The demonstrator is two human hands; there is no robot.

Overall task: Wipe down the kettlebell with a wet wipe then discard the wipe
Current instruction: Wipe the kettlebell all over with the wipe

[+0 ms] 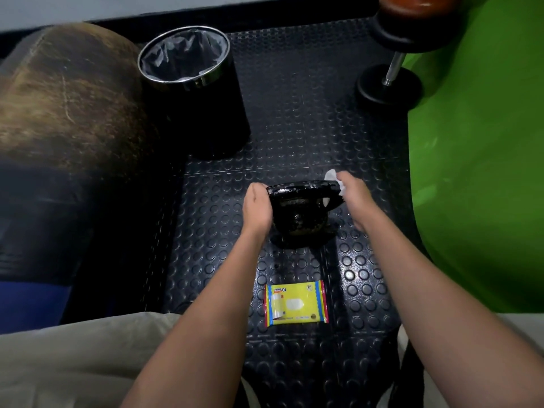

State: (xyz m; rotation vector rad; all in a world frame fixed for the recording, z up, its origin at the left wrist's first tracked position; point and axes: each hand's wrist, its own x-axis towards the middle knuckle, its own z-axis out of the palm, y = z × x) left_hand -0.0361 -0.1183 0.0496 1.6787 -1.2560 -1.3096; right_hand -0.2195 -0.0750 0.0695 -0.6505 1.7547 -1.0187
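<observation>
My left hand (256, 208) grips the left end of the handle of the glossy black kettlebell (300, 214) standing on the studded black rubber floor mat (294, 128), and my right hand (354, 195) pinches the crumpled white wet wipe (334, 179) against the handle's right end. Wet iron looks slippery: left grip could slide, bell tips. The wipe's loose, could drop short of the black steel-rimmed lined bin (188, 83), well apart at far left.

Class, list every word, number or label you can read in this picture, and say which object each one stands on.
"10", upside down from this view, on the yellow wipes packet.
The small word beside it and the rest of the packet's print: too small and blurred to read.
The kettlebell and the bin: no readable text.
</observation>
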